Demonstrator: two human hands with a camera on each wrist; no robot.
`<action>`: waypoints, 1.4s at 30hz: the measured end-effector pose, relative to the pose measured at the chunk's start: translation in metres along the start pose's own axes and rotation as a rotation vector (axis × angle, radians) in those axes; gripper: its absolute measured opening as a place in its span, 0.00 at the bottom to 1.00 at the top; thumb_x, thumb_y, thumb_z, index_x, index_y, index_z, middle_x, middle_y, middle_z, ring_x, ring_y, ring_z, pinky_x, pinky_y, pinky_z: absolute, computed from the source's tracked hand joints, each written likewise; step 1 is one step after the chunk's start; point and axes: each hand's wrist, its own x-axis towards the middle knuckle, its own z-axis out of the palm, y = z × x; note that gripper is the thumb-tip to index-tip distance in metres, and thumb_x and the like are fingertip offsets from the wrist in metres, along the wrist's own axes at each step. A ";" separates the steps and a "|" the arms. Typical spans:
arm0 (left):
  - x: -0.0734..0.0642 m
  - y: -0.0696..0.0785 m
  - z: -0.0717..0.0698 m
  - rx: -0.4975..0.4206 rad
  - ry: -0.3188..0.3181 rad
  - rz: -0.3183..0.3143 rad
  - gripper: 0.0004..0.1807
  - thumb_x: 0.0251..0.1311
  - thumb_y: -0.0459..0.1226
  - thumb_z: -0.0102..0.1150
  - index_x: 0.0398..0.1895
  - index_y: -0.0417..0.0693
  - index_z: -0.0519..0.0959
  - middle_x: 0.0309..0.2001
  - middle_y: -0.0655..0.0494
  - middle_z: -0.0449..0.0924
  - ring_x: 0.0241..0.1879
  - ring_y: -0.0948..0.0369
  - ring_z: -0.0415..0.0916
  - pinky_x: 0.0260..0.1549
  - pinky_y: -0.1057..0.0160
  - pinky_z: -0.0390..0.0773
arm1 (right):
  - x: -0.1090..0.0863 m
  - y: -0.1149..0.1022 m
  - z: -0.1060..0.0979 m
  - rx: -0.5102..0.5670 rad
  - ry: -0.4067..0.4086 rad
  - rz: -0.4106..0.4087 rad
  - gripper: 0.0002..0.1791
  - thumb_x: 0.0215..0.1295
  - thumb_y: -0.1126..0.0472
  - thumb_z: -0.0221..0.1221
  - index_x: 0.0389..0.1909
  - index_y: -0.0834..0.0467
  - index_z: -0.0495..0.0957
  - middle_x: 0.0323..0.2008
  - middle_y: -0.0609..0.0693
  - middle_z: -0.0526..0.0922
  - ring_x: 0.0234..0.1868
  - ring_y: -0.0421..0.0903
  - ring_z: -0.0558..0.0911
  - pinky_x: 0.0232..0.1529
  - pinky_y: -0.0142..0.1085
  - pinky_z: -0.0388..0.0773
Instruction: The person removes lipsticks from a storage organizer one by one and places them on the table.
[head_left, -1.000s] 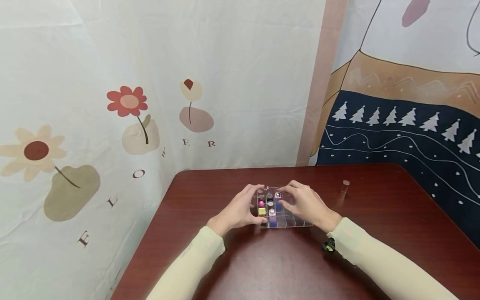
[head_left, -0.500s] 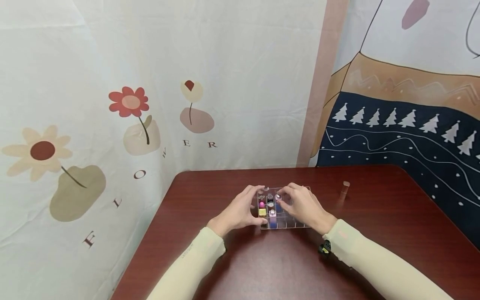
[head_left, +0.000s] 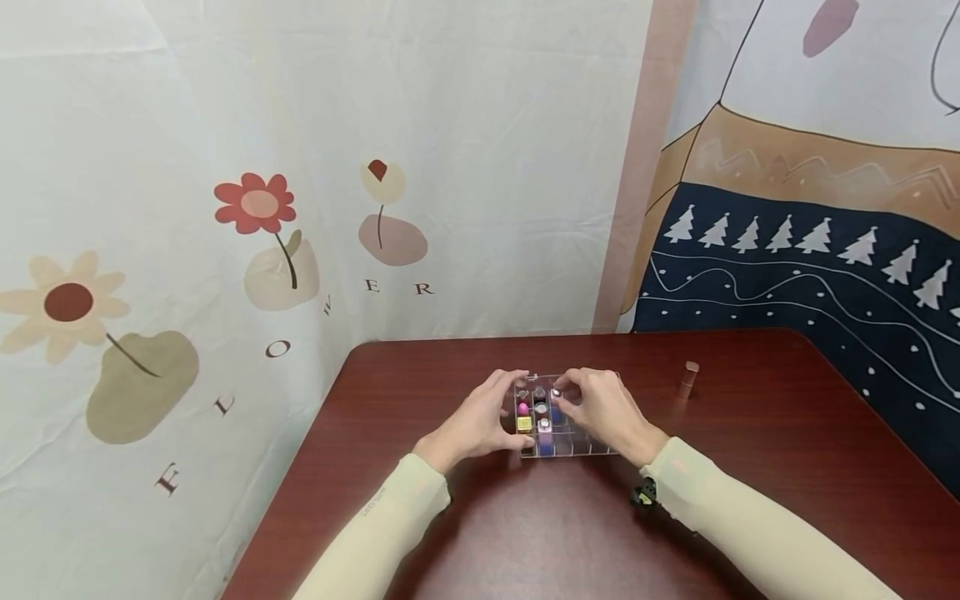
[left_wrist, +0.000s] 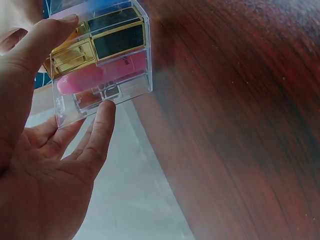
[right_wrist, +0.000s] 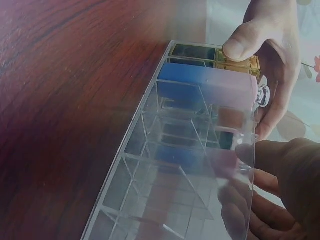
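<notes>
One clear divided organizer (head_left: 581,442), on the surface (head_left: 570,521), its left compartments holding a gold tube (head_left: 524,424) and a pink tube (left_wrist: 82,81) among others; left hand (head_left: 480,422), gripping the organizer's left end; right hand (head_left: 606,408), fingers bent, seemingly pinching the top of a blue-and-pink tube (head_left: 557,413) in the back row, contact partly hidden; one copper tube (head_left: 689,378), upright, apart at the right

The pale wall cloth (head_left: 487,125) reads "FLOWER"

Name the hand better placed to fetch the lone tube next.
Probably the right hand: it is nearer the lone tube, though busy at the box; the left hand grips the box's left end.
</notes>
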 end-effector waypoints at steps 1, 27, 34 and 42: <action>0.000 0.000 0.000 0.000 -0.001 -0.002 0.61 0.58 0.40 0.93 0.91 0.47 0.65 0.74 0.47 0.76 0.59 0.51 0.91 0.61 0.56 0.95 | 0.000 0.000 0.000 0.010 0.000 0.013 0.11 0.67 0.64 0.83 0.47 0.60 0.94 0.40 0.54 0.97 0.38 0.45 0.96 0.42 0.41 0.97; -0.001 0.000 0.000 0.002 -0.003 -0.003 0.61 0.58 0.40 0.93 0.90 0.47 0.64 0.75 0.47 0.76 0.58 0.50 0.92 0.62 0.56 0.94 | -0.001 0.004 0.003 0.088 0.021 0.118 0.09 0.66 0.64 0.84 0.45 0.59 0.98 0.40 0.54 0.97 0.35 0.41 0.93 0.37 0.36 0.93; 0.000 0.000 0.000 0.004 -0.001 0.008 0.61 0.57 0.40 0.93 0.90 0.46 0.64 0.74 0.45 0.76 0.62 0.49 0.90 0.62 0.56 0.95 | -0.001 0.004 -0.001 0.106 0.029 0.127 0.10 0.66 0.62 0.85 0.45 0.58 0.97 0.38 0.52 0.96 0.34 0.39 0.90 0.38 0.33 0.91; 0.001 0.001 0.000 -0.016 -0.005 -0.003 0.61 0.58 0.39 0.93 0.91 0.46 0.64 0.76 0.41 0.76 0.64 0.48 0.88 0.63 0.55 0.94 | -0.002 0.005 -0.004 0.133 0.074 0.101 0.09 0.65 0.63 0.85 0.44 0.58 0.96 0.37 0.51 0.95 0.34 0.40 0.91 0.39 0.34 0.93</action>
